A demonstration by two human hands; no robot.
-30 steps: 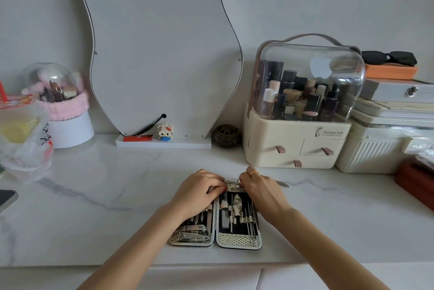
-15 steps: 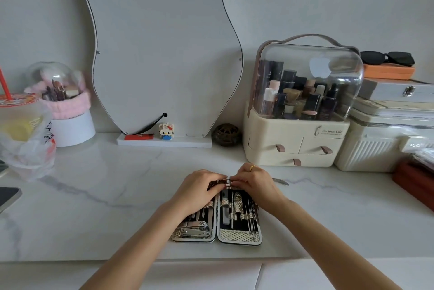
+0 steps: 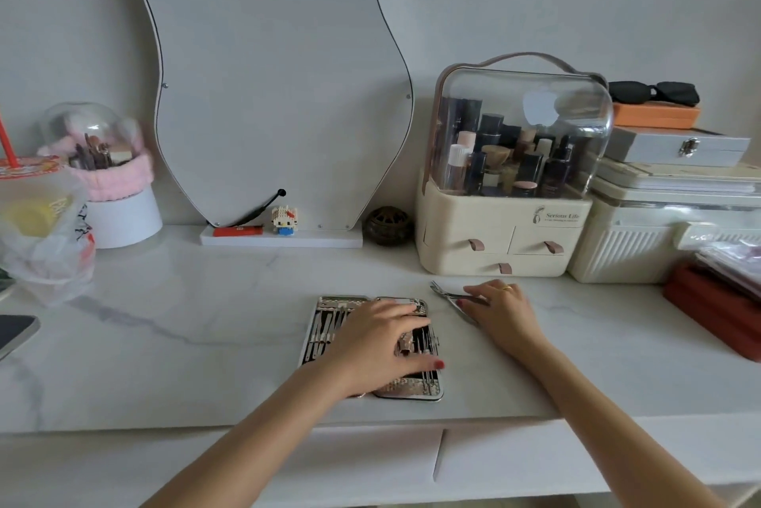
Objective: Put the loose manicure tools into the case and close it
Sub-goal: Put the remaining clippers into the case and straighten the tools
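Scanning from your left, you see one dark phone at the edge of the marble table, then one drink cup in a plastic bag and one domed brush holder with a pink fuzzy band. One wavy mirror leans against the wall, with one small brick figure on its base.

Near the table's front edge lies one manicure case, opened flat into two halves. You can count a row of metal tools strapped in the left half, though the exact number is too fine to tell. Your left hand lies palm down across the right half, fingers spread and flat, thumb pointing right.

Just beside the case to the right lies one loose cuticle nipper on the marble, outside the case. Your right hand rests over its handles, fingers together and curled onto them; whether they actually pinch it, you cannot tell. One ring shows on that hand.

Behind it stands one cream cosmetics organizer with three drawers and a clear dome.
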